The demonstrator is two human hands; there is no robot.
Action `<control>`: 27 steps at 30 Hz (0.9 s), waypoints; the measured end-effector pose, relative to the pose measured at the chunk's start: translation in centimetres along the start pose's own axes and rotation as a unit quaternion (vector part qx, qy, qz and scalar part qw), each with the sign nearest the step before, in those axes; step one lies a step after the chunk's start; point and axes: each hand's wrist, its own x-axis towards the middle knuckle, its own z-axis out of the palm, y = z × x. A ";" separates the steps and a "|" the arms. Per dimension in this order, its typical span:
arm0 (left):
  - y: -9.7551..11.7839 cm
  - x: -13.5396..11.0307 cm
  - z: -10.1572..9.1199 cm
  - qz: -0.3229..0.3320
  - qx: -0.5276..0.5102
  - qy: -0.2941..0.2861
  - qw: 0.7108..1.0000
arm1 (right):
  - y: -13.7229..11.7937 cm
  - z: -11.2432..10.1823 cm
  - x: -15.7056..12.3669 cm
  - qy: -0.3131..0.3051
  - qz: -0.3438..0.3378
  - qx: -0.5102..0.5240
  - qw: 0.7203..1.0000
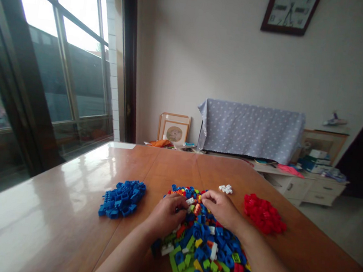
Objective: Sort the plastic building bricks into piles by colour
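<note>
A mixed heap of toy building bricks (201, 254) in blue, green, red, yellow, orange and white spreads out between my forearms. At its left side my left hand (169, 211) reaches in with curled fingers. A white brick (190, 201) shows right at those fingertips; whether they grip it I cannot tell. My right hand (221, 206) comes over the heap's far right part, thumb and fingers drawn together in a pinch. What lies in that pinch is too small to name.
A pile of blue bricks (122, 199) sits left of the heap, a pile of red bricks (264, 214) to its right. Some white bricks (225, 188) lie farther back on the glossy wooden table (71, 211). Beyond stands a low cabinet (300, 186) with a cloth-covered object (250, 131).
</note>
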 end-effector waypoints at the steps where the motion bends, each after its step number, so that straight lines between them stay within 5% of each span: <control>1: 0.1 0.0 0.0 0.002 -0.003 0.000 1.000 | 0.1 0.1 0.1 0.011 -0.013 -0.014 1.000; 12: 0.8 0.1 -0.4 0.013 0.010 -0.005 1.000 | 0.2 1.2 0.1 0.024 -0.058 -0.119 0.991; 27: 0.6 -0.1 -0.1 -0.044 -0.027 -0.011 0.999 | 0.1 2.2 0.1 0.025 -0.059 -0.092 0.994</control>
